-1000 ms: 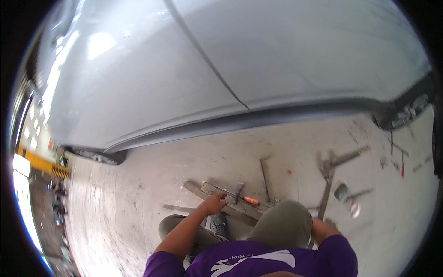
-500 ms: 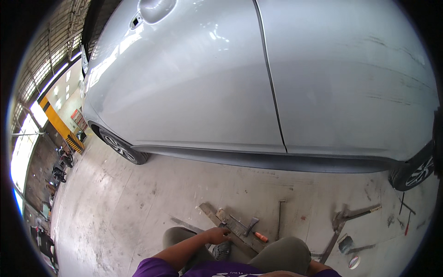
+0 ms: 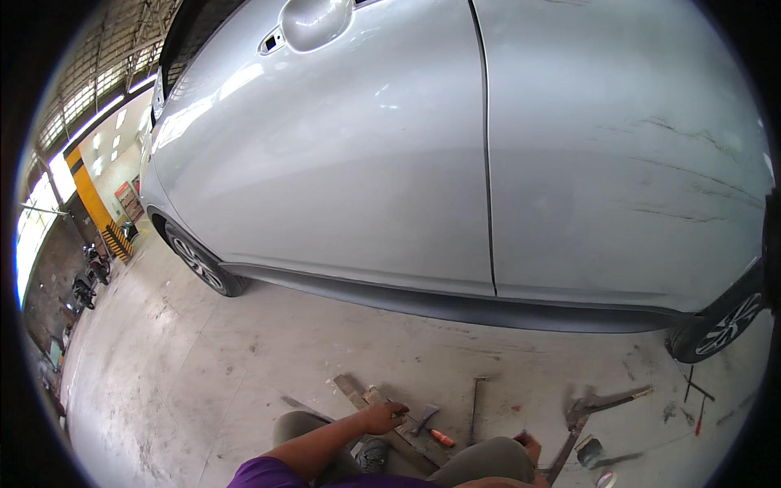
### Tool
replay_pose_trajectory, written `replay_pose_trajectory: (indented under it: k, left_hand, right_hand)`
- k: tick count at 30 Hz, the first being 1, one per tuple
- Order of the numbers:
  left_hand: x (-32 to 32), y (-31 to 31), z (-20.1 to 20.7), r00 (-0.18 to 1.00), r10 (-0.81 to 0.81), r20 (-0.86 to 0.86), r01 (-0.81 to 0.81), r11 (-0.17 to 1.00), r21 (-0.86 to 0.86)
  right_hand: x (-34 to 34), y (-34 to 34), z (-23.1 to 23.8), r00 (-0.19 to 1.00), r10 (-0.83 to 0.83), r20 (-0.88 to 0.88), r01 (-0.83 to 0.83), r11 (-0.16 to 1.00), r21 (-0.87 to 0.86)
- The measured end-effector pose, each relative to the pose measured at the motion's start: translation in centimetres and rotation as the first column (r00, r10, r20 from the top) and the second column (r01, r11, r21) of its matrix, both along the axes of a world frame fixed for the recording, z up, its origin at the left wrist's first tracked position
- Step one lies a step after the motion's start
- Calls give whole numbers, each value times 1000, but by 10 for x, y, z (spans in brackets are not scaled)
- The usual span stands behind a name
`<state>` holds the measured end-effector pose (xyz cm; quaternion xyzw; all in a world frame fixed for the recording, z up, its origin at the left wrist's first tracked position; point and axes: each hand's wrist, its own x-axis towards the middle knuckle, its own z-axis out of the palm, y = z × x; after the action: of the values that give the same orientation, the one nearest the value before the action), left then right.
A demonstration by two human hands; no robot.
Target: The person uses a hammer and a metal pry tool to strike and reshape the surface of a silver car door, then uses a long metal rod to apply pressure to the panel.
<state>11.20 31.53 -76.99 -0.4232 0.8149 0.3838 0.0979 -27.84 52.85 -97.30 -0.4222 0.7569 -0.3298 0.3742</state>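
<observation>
My left hand hovers over wooden boards on the floor, its fingers loosely apart with nothing seen in them. Right of it lie a dark flat-headed tool and an orange-handled tool. My right hand shows just beyond my right knee, partly hidden; its grip is unclear. In front of me stands a silver car seen from the side. Dark scratches mark its rear door at the right, and the front door has a handle recess.
A thin rod with a bent end lies ahead of my right knee. Farther right are a long angled tool, a dark-headed tool and a pale ring. A yellow pillar and motorcycles stand far left.
The view has shifted, so the car's door handle sits lower and more in sight. My right hand has come into view beside the knee. My left hand stays over the boards.
</observation>
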Motion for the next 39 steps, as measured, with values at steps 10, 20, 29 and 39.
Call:
replay_pose_trajectory:
  k: [10,20,29,39]
  left_hand:
    - [-91,-132,268,952,-238,-193,-184,62,-981]
    - [-197,-205,472,917,-350,-191,-329,-394,-858]
    - [-196,-209,452,904,-357,-234,-374,-398,-838]
    - [-160,-209,384,896,-343,-280,-372,-238,-897]
  right_hand:
    - [-113,31,113,378,-692,615,917,372,-145]
    - [-100,187,34,-30,-786,617,769,376,517]
    - [-18,135,198,252,-655,713,691,637,341]
    - [-14,125,214,323,-688,649,599,680,423]
